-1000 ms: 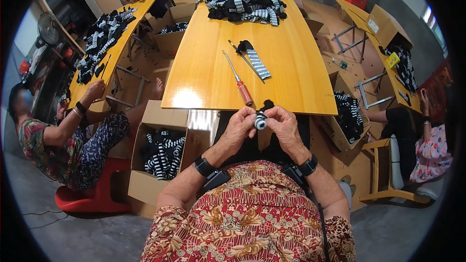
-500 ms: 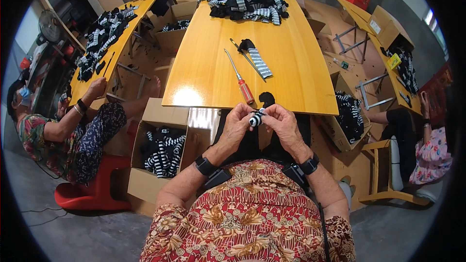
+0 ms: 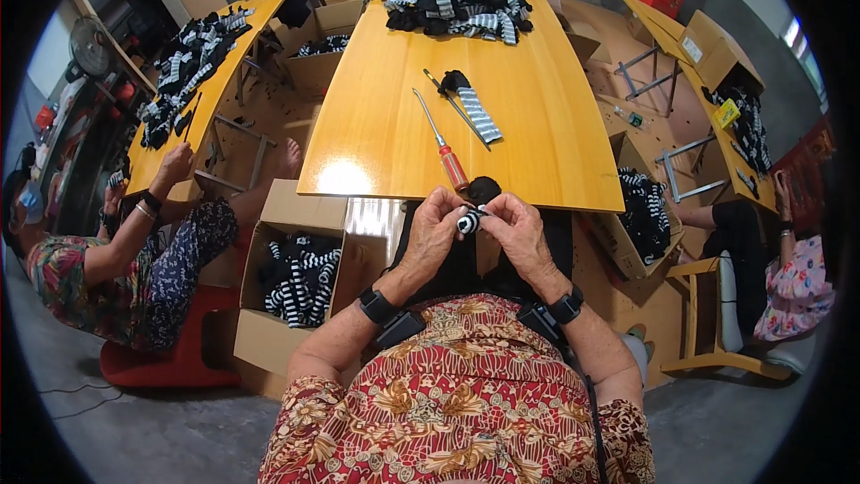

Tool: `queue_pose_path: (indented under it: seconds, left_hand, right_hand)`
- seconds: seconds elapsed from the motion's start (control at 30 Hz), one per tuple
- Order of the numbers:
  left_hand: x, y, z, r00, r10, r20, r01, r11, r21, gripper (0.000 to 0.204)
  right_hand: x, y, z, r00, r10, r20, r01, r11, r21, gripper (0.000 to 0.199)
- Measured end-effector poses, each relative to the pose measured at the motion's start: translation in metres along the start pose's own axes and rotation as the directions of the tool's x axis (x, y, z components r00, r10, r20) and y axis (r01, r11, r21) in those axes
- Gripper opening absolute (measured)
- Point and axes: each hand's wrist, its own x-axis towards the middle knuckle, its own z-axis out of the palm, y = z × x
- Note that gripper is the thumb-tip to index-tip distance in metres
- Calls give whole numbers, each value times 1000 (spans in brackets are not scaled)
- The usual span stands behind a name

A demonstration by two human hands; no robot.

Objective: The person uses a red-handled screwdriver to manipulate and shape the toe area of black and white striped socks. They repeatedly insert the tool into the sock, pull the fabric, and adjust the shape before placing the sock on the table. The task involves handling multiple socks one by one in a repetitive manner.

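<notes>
Between my two hands, just off the table's near edge, is a bunched black-and-white striped sock (image 3: 468, 221) with a dark end (image 3: 485, 188) sticking up. My left hand (image 3: 436, 222) pinches its striped part from the left. From the right, the fingers of my right hand (image 3: 518, 229) close on the same sock. On the table beyond lies a screwdriver (image 3: 450, 161) with a red handle and a long metal shaft. A grey-striped sock (image 3: 475, 108) with a black end lies farther up, beside a thin dark rod (image 3: 457, 100).
A heap of striped socks (image 3: 448, 2) covers the far end of the yellow table (image 3: 376, 125). Open cardboard boxes of socks (image 3: 300, 282) (image 3: 645, 215) stand on the floor at both sides. A person (image 3: 125, 251) sits at the left; other people sit at nearby tables.
The dark end of the sock has changed from a curled strip to a rounder bunch. My hands have shifted very slightly. The person at the left has leaned a little farther away.
</notes>
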Motion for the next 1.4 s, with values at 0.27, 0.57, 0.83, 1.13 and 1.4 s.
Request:
queue_pose_path:
  seconds: [0.27,0.57,0.83,1.13,1.4]
  left_hand:
    - [-4,4,5,986,-165,25,166,959,-230,10]
    - [-3,7,7,966,-257,39,260,944,-201,9]
    - [-2,-1,5,979,-204,-16,202,977,-62,9]
    - [-2,-4,3,971,-225,-75,205,956,-209,10]
    - [-6,2,6,951,-215,223,298,830,-471,16]
  right_hand:
    - [-1,-1,-2,992,119,44,-126,970,209,5]
    - [0,6,-4,998,18,-58,-7,982,189,5]
    - [0,5,-5,994,85,67,-101,949,298,7]
    - [3,5,0,991,-130,-38,122,980,-157,2]
    - [9,14,-1,998,-18,-62,14,998,-62,3]
